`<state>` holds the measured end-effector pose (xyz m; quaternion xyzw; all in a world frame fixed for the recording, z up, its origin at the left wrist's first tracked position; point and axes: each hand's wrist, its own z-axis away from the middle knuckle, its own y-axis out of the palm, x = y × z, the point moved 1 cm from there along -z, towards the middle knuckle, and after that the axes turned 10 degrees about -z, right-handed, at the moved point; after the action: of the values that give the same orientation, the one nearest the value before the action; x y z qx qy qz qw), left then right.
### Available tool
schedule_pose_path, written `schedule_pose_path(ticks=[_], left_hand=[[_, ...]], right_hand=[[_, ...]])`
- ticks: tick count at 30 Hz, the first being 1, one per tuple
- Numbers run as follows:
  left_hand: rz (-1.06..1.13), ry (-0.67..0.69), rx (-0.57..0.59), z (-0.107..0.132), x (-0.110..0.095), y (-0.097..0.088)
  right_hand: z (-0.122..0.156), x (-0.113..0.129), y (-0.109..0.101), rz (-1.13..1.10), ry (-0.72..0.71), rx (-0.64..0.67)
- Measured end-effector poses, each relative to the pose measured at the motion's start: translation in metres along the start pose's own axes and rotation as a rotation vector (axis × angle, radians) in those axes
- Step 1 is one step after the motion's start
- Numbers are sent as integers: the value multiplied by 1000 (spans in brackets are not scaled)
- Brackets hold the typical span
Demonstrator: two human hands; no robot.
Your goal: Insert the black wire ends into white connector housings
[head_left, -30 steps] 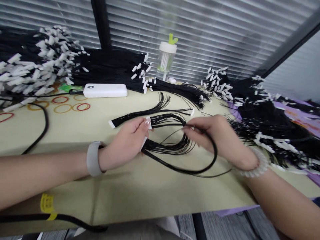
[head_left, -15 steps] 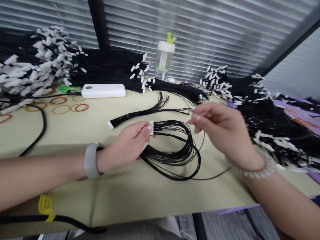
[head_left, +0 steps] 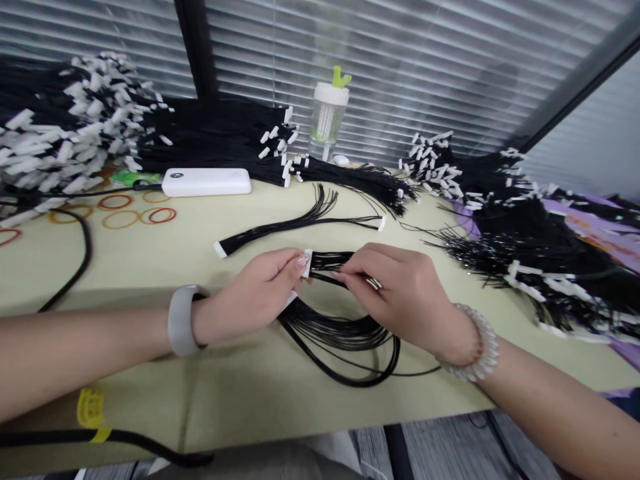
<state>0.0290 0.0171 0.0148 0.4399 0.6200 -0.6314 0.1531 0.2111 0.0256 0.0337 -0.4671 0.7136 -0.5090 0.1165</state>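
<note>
A looped black wire harness (head_left: 335,330) with white connectors lies across the middle of the table. My left hand (head_left: 265,283) pinches it by an upper white connector (head_left: 307,263); a second white connector (head_left: 290,301) shows just below the fingers. My right hand (head_left: 395,280) is closed on the harness's thin wires, a little right of the upper connector. Its fingertips hide part of the loop, and one wire trails out to the right beneath the hand. Behind both hands rests another black wire harness (head_left: 270,230), with a white connector at its left end and another at its right branch.
Piles of black wires with white connectors (head_left: 100,127) line the back and the right side (head_left: 540,240). A white power bank (head_left: 207,182), rubber bands (head_left: 120,219) and a bottle (head_left: 329,120) stand or lie farther back. A thick black cable (head_left: 125,438) crosses the front left.
My right hand has moved left and down, from beside the rear harness's right connector onto the looped wires. The loop has shifted slightly downward; my left hand keeps its hold.
</note>
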Motion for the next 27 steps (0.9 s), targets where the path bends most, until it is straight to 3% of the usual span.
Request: schedule_pose_path(ticks=[15,27], left_hand=[[25,-45,28,-1,-1,1],[57,-97,57,-2,-1,1]], right_hand=[[4,5,-1,408,-311,-11],[4,8,-3,441,-429,-53]])
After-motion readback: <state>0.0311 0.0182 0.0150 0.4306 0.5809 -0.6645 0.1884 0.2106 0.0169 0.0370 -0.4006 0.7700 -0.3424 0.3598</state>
